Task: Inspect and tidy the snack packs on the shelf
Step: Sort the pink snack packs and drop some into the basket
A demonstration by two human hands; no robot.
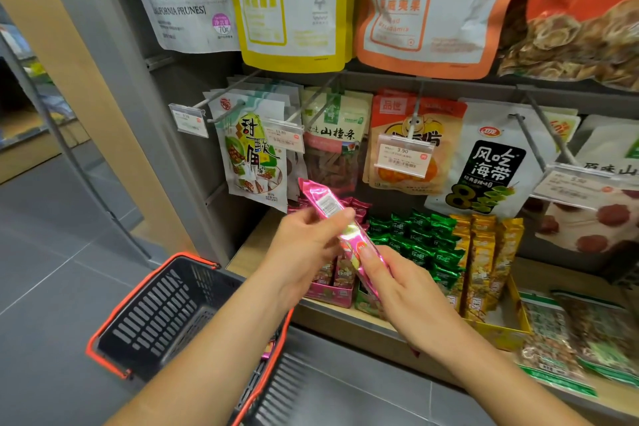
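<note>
A wooden shelf in a shop aisle runs under two rows of hanging snack pouches: large bags across the top, and smaller pouches on metal hooks below them, several with clear price tags clipped at the hook ends. A black shopping basket with an orange rim hangs below the person's left forearm, in front of the shelf's left end. On the shelf, slim packs stand upright in open display boxes: pink ones in a pink box, green packs just beside them, and yellow packs to their right. Flat bags of mixed nuts lie at the far right. The left hand pinches a single pink snack pack near its middle between thumb and fingers, while the right hand grips its lower end. The pack is held tilted in the air in front of the shelf, above the pink box, its upper end pointing up and to the left, a white label facing the camera.
</note>
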